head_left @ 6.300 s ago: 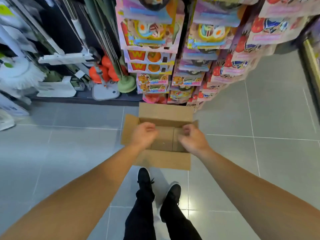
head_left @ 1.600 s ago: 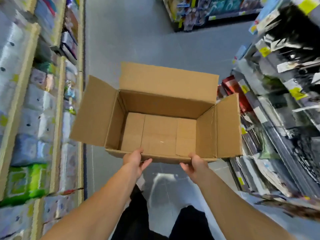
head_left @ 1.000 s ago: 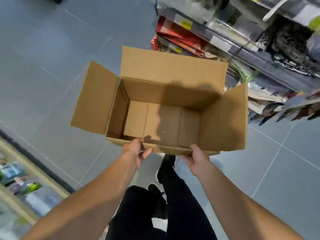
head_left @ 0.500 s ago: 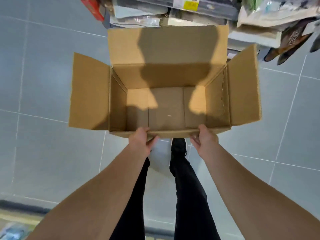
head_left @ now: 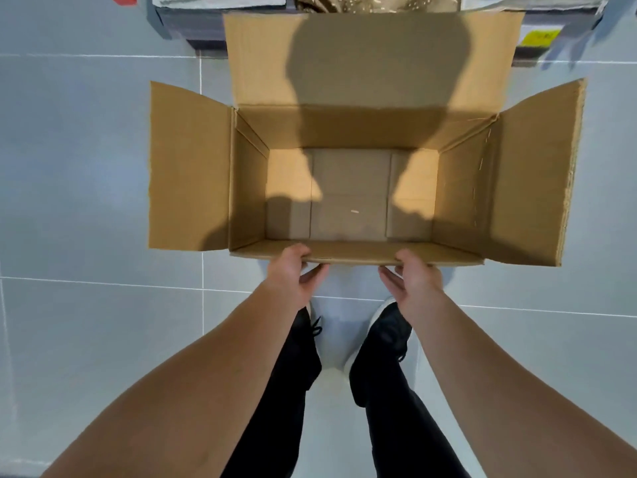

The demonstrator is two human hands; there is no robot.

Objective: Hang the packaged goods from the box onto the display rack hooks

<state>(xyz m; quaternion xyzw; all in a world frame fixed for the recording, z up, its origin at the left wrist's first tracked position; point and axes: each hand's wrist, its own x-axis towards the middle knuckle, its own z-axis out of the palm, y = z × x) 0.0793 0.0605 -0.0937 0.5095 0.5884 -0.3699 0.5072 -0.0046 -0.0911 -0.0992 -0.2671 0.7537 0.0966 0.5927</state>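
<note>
An open brown cardboard box (head_left: 458,191) fills the middle of the view, held above the grey tiled floor. Its flaps stand out to the left, right and far side. Nothing lies inside; only the bare bottom shows. My left hand (head_left: 293,276) grips the near wall of the box left of centre. My right hand (head_left: 415,277) grips the same wall right of centre. No packaged goods and no display hooks are in view.
A low shelf base (head_left: 193,29) with stacked goods runs along the top edge, just beyond the box's far flap. A yellow price label (head_left: 539,37) sits at the top right. My feet in black shoes (head_left: 382,339) stand on the tiles under the box.
I lifted the box off the floor by the toy rack and carried it away, turning round. Over the last second the view swung to face the shelf base squarely; both hands kept their grip.
</note>
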